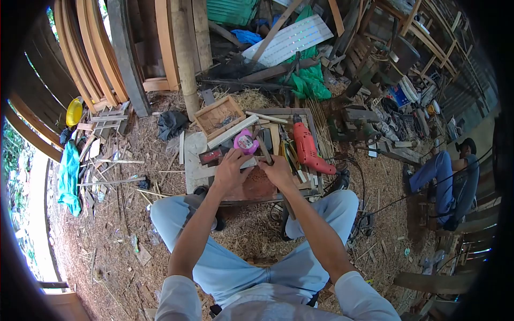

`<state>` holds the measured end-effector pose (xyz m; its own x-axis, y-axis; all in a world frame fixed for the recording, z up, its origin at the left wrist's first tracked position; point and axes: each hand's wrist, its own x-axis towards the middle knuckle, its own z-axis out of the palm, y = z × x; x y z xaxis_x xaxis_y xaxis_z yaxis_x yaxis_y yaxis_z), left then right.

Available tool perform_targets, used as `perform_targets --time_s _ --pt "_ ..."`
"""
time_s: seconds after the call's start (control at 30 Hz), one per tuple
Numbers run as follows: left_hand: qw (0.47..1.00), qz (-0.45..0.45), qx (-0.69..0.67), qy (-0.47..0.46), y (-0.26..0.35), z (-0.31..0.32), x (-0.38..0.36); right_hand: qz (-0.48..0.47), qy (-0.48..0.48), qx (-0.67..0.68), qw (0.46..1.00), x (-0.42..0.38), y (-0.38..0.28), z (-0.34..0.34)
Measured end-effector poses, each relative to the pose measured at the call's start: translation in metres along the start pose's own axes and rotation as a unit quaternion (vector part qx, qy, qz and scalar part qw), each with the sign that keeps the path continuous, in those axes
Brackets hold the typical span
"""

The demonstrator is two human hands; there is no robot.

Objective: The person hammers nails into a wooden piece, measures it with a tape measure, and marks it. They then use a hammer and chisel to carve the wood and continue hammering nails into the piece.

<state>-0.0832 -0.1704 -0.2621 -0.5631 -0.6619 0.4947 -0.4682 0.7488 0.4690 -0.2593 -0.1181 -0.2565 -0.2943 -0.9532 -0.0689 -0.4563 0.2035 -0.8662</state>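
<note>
My left hand (230, 171) is closed at a small pale piece (248, 162) over the low worktable (195, 159), its fingertips at the piece's near side. My right hand (277, 173) is wrapped round a dark, slim stick-like tool (264, 148) that slants up and away; its full shape is partly hidden by the hand. A pink tape measure (247, 142) lies just beyond my left fingers. A reddish-brown board (259, 187) is below both hands. Right of my right hand rests a red power drill (307, 147), with several hand tools (289, 154) beside it.
A wooden tray (220, 115) with small metal bits sits at the table's back left. A black cable (364, 187) runs over the shavings-covered floor on the right. Timber frames (96, 48) lean at back left. A person (452, 179) sits at far right.
</note>
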Motion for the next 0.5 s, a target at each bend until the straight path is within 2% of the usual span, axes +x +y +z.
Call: perform_targets --time_s 0.23,0.5 --pt "1.0 0.001 0.03 0.004 0.002 -0.001 -0.001 0.062 -0.025 0.02 0.998 0.005 0.002 0.001" --pt "0.999 -0.011 0.035 -0.01 0.002 -0.002 -0.002 0.02 -0.016 0.006 1.0 0.004 0.004 0.0"
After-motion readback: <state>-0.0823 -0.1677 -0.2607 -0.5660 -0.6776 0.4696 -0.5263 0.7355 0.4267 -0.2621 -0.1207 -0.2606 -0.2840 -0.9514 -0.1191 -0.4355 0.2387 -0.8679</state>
